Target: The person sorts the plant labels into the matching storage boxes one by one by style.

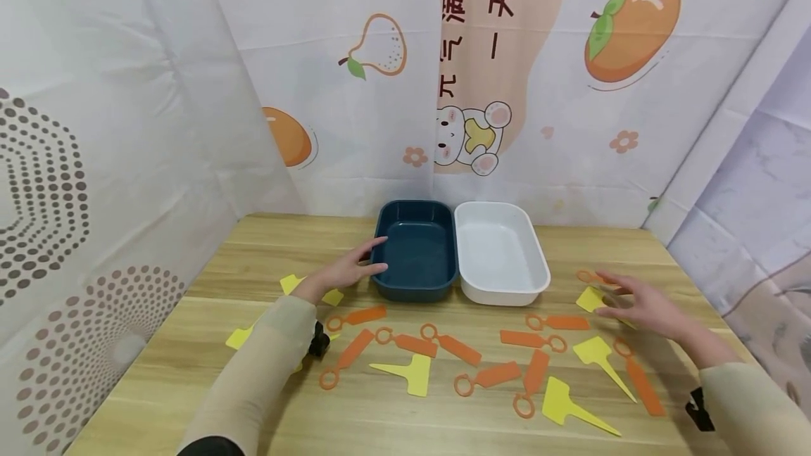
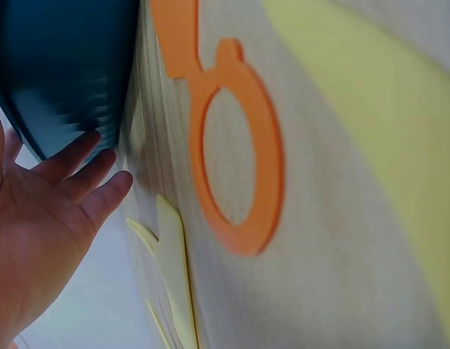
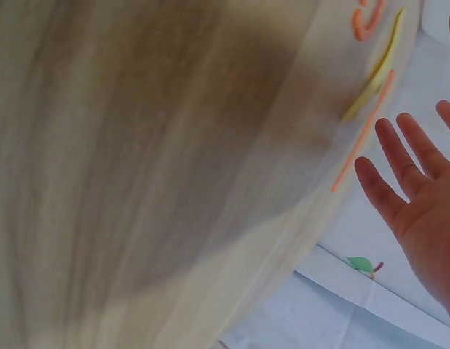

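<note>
My left hand [image 1: 344, 271] is at the left side of a dark blue rectangular dish [image 1: 415, 295], its fingers extended along the wall; whether they touch it I cannot tell. Over the right part of the table, my right hand [image 1: 648, 307] hovers with spread fingers and holds nothing. Under and beside it lie a yellow T-shaped plant label [image 1: 590, 299] and an orange ring-ended tag [image 1: 586, 276], both partly hidden by the hand. In the left wrist view, an orange tag [image 2: 270, 167] and a yellow label [image 2: 174, 269] lie near my left fingers.
A white dish [image 1: 505, 297] stands against the blue one's right side. Several orange tags [image 1: 497, 374] and yellow labels [image 1: 418, 374] lie scattered across the wooden table [image 1: 380, 428]. Printed fabric [image 1: 355, 125] hangs behind the table and along its sides.
</note>
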`<state>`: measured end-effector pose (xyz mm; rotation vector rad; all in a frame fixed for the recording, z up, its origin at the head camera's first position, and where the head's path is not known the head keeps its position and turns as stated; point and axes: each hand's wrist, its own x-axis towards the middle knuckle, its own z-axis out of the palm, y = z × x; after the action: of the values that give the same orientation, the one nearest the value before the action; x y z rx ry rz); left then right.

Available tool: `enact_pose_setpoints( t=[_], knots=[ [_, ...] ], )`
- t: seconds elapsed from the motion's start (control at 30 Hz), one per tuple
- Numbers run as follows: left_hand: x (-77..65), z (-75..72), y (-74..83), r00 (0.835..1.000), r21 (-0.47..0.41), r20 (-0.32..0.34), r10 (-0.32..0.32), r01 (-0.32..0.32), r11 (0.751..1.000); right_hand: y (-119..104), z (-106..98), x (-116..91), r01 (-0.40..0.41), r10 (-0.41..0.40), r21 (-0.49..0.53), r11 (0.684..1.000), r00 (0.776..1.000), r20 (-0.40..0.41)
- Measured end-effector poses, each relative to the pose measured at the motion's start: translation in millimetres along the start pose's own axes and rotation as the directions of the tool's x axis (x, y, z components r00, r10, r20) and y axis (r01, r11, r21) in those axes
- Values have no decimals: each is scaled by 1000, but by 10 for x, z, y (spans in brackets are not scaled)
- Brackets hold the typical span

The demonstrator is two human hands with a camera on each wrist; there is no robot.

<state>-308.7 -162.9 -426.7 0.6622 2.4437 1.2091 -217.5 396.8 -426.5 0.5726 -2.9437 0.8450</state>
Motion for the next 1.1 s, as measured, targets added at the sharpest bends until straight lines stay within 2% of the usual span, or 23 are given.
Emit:
enact_pose_setpoints(
  t=[0.2, 0.47, 0.6, 0.93, 1.1],
  knots=[
    [17, 8, 14, 1000, -16, -8, 6, -6, 1000, 89, 90, 50, -8, 8, -17, 1000, 1000, 2],
    [17, 8, -6, 1000, 0, -4, -2, 2, 1000, 107, 150, 126, 31, -31, 0, 1000, 999, -20],
    [24, 2, -17, 1000, -7, -4, -1, 1, 1000, 79, 150, 162, 15, -15, 30, 999, 1000, -4],
    [33, -1, -10, 1000, 9, -1, -13, 13, 1000, 103, 145, 244, 62, -63, 59, 996, 998, 12],
    [29, 6, 0, 1000, -8, 0, -18, 18, 1000, 92, 146, 258, 46, -50, 85, 995, 998, 47]
  ],
)
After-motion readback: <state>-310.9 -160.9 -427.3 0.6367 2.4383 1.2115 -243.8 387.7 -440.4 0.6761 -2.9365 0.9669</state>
